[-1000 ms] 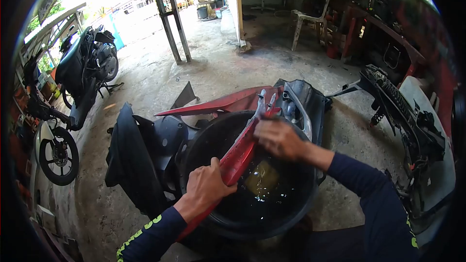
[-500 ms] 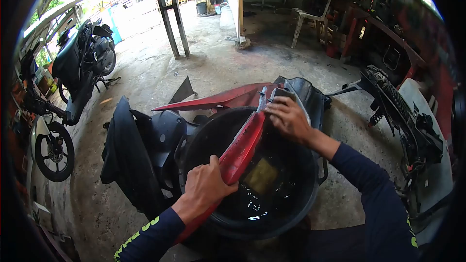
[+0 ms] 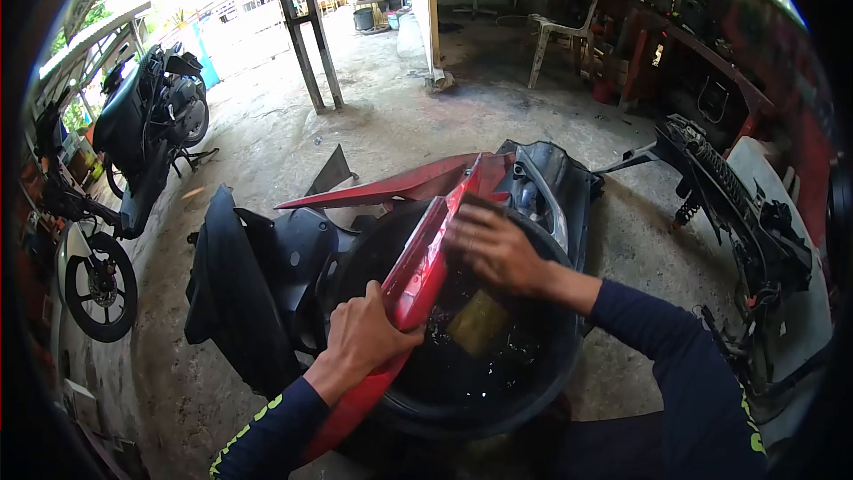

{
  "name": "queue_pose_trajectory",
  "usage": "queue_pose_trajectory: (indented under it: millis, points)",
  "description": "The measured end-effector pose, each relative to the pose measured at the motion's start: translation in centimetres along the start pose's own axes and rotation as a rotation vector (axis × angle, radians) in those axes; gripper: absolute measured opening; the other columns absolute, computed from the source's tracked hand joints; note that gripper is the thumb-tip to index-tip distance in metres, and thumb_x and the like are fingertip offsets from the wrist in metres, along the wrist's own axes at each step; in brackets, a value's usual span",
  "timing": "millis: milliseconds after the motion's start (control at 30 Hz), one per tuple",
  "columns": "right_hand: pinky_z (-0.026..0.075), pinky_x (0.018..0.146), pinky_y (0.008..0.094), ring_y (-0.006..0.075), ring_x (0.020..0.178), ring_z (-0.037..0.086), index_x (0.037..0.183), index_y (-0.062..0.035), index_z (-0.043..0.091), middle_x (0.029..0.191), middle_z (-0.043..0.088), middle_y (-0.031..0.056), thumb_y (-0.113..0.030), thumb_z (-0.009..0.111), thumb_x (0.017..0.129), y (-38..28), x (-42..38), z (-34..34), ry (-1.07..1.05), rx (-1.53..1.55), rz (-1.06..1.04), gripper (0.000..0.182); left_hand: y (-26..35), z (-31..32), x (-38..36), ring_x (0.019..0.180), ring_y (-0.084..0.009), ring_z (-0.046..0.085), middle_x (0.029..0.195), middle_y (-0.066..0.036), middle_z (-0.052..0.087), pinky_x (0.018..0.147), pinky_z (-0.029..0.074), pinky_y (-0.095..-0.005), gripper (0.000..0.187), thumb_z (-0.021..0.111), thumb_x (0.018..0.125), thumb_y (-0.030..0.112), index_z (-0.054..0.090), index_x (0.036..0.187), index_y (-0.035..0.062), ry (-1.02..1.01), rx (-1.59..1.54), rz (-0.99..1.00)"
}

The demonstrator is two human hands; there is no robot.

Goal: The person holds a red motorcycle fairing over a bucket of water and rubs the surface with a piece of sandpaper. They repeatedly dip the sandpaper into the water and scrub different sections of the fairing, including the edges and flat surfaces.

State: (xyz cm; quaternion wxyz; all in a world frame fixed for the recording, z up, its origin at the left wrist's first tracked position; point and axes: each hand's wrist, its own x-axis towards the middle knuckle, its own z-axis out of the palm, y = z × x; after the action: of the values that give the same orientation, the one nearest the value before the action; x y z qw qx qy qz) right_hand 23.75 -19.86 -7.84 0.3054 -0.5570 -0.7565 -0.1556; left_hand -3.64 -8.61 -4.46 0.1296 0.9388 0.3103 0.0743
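Observation:
A long red motorcycle body panel (image 3: 416,289) slants over a round black basin (image 3: 569,369) of water. My left hand (image 3: 360,333) is closed around the panel's lower part, thumb on top. Close to the panel's upper end is my right hand (image 3: 493,249), its fingers blurred by motion against the red side. A dark, flat piece that looks like sandpaper (image 3: 484,204) shows at the upper edge of those fingers. In the basin lies a yellowish square pad (image 3: 478,324).
Another red panel (image 3: 382,192) lies beyond the basin. Black plastic fairings (image 3: 235,293) flank it on the left, and a dark part (image 3: 555,182) sits behind. At right is a motorcycle frame (image 3: 711,178); at left a parked motorcycle (image 3: 147,116). A plastic chair (image 3: 569,27) stands farther back.
The red panel has turned and tilted, showing more of its wet, shiny side. My right hand has come down and left along it, and my left hand has shifted slightly left.

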Motion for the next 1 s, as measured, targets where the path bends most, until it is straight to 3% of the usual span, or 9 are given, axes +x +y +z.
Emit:
queue_pose_trajectory:
  millis: [100,267,367,533,667,733,833,1000]
  points:
    - [0.044,0.118,0.0489,0.0343,0.143,0.05,0.135,-0.0098,0.07,0.142,0.066,0.012,-0.014,0.072,0.093,4.3,1.6,0.4,0.111,-0.095,0.163,0.043,0.1,0.0,0.0,0.076,-0.0425,0.076,0.079,-0.026,0.073,0.076,0.061,-0.0475,0.073,0.083,0.072,0.059,0.057,0.1,-0.0031,-0.014,-0.031,-0.013]
    - [0.042,0.119,0.0493,0.0378,0.144,0.049,0.142,-0.0092,0.065,0.151,0.06,0.0122,-0.011,0.067,0.097,0.4,0.0,1.5,0.044,-0.013,0.022,0.046,-0.4,0.1,0.0,0.076,-0.0425,0.075,0.079,-0.025,0.073,0.076,0.061,-0.0479,0.074,0.083,0.072,0.06,0.056,0.101,-0.0033,-0.005,-0.017,-0.011]
    - [0.04,0.12,0.05,0.0413,0.145,0.046,0.145,-0.01,0.063,0.153,0.058,0.0111,-0.01,0.067,0.097,3.9,0.9,1.2,0.084,-0.054,0.173,0.049,0.1,0.0,0.0,0.076,-0.0423,0.075,0.078,-0.025,0.073,0.075,0.061,-0.0478,0.074,0.084,0.072,0.06,0.056,0.1,-0.0031,-0.018,-0.033,-0.021]
    - [0.038,0.121,0.0508,0.041,0.149,0.042,0.145,-0.0113,0.063,0.158,0.054,0.0101,-0.013,0.066,0.098,-1.1,-1.3,2.3,0.061,0.02,0.108,0.047,-0.3,0.0,0.0,0.075,-0.0424,0.075,0.076,-0.025,0.072,0.075,0.061,-0.0475,0.074,0.084,0.071,0.06,0.057,0.098,-0.0027,-0.004,-0.009,-0.01]
    - [0.04,0.12,0.0504,0.0395,0.146,0.045,0.145,-0.0127,0.063,0.154,0.057,0.0076,-0.016,0.069,0.097,3.3,0.4,2.4,0.148,-0.095,0.243,0.049,-0.2,0.1,0.0,0.074,-0.0423,0.075,0.076,-0.025,0.072,0.074,0.061,-0.0474,0.075,0.084,0.071,0.061,0.057,0.098,-0.0031,-0.003,-0.025,-0.011]
    - [0.04,0.12,0.05,0.04,0.146,0.045,0.145,-0.0131,0.064,0.154,0.057,0.0076,-0.015,0.068,0.098,1.3,0.2,2.5,0.159,-0.14,0.233,0.047,-0.2,0.1,0.2,0.074,-0.0422,0.075,0.075,-0.024,0.072,0.074,0.061,-0.0472,0.075,0.084,0.071,0.062,0.057,0.098,-0.0034,-0.006,-0.027,-0.017]
    - [0.038,0.121,0.0499,0.0417,0.147,0.043,0.143,-0.0121,0.066,0.153,0.058,0.0083,-0.017,0.065,0.1,-0.9,-0.9,2.6,0.062,-0.078,0.093,0.043,-0.4,0.0,0.1,0.074,-0.0421,0.075,0.077,-0.025,0.072,0.075,0.061,-0.0474,0.076,0.084,0.07,0.061,0.058,0.098,-0.004,0.006,-0.009,-0.005]
    - [0.035,0.123,0.0513,0.0418,0.152,0.037,0.142,-0.0124,0.067,0.154,0.058,0.0074,-0.017,0.069,0.097,2.2,1.3,3.2,0.154,-0.076,0.27,0.045,-0.5,-0.1,0.2,0.077,-0.0423,0.075,0.079,-0.026,0.072,0.079,0.06,-0.0474,0.076,0.084,0.07,0.061,0.058,0.098,-0.0046,-0.021,-0.039,-0.038]
